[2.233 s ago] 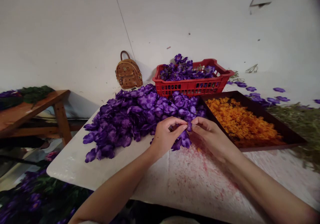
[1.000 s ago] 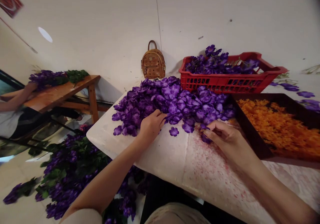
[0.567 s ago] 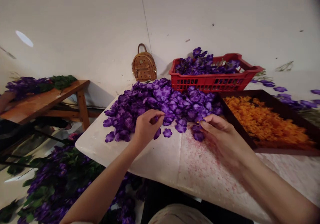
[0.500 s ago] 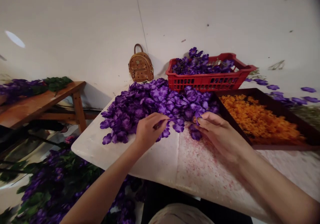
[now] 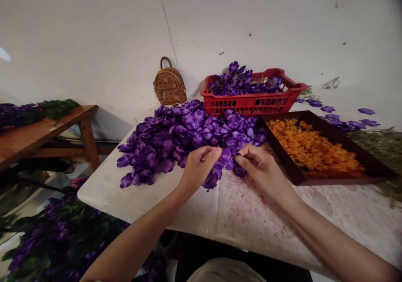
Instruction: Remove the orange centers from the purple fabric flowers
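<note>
A loose purple fabric flower (image 5: pixel 227 159) is held up between my hands, just over the front of a heap of similar purple blossoms (image 5: pixel 176 137). My left hand (image 5: pixel 201 166) pinches its left edge, thumb and forefinger pressed together. From the other side, my right hand (image 5: pixel 262 166) is closed in a pinch close to the flower's centre; a tiny dark and yellowish bit shows at its fingertips, too small to name. Below my left fingers another purple blossom (image 5: pixel 212 177) hangs or lies near the table.
Behind the heap stands a red plastic crate (image 5: pixel 251 104) with purple flowers in it. To the right, a dark tray (image 5: pixel 342 182) holds orange flower pieces (image 5: pixel 314 150). A brown backpack (image 5: pixel 170 85) leans on the wall. A wooden bench (image 5: pixel 63 122) and leafy purple bunches (image 5: pixel 63 231) are left.
My hands have come closer together, the left moving right, and a purple flower now sits between their fingertips. The whole view has shifted slightly.
</note>
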Tool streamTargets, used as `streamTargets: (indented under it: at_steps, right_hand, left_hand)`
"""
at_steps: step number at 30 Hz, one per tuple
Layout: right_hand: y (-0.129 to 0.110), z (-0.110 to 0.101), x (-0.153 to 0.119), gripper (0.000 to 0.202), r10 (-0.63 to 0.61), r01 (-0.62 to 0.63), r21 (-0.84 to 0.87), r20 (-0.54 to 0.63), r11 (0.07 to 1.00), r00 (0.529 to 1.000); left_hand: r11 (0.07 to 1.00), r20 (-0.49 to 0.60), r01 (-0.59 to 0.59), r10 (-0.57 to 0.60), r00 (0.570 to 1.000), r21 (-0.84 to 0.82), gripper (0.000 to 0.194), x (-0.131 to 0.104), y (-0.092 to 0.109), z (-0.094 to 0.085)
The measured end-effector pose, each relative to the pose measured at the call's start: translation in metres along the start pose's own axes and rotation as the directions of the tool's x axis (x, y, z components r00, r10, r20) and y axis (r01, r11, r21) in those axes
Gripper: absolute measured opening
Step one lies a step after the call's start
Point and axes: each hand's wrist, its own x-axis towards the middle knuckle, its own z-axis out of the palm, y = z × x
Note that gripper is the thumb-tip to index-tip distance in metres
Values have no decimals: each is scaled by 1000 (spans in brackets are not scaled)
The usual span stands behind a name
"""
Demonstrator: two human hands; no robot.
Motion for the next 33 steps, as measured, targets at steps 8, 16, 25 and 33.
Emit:
streamTargets:
  at_steps: [8,16,25,33]
  right_hand:
    - [0,-3,-4,22,5,-6,-20,-49,1000,999]
    - [5,-3,1,27,114,-107,127,-51,986,992]
    - [6,-6,1,28,131,-108,159,-144,981,981]
    - [-7,-2,-5,17,-265,238,-262,-69,935,962]
  left_hand:
    - [991,131,86,-72,989,-103,17,9,-12,8]
    - [994,220,105,-100,970,-10,19,10,-18,4]
    - [962,-21,-37,44,999,270,9,21,-25,-16]
    - [919,368,364,-290,884,-150,52,21,3,2]
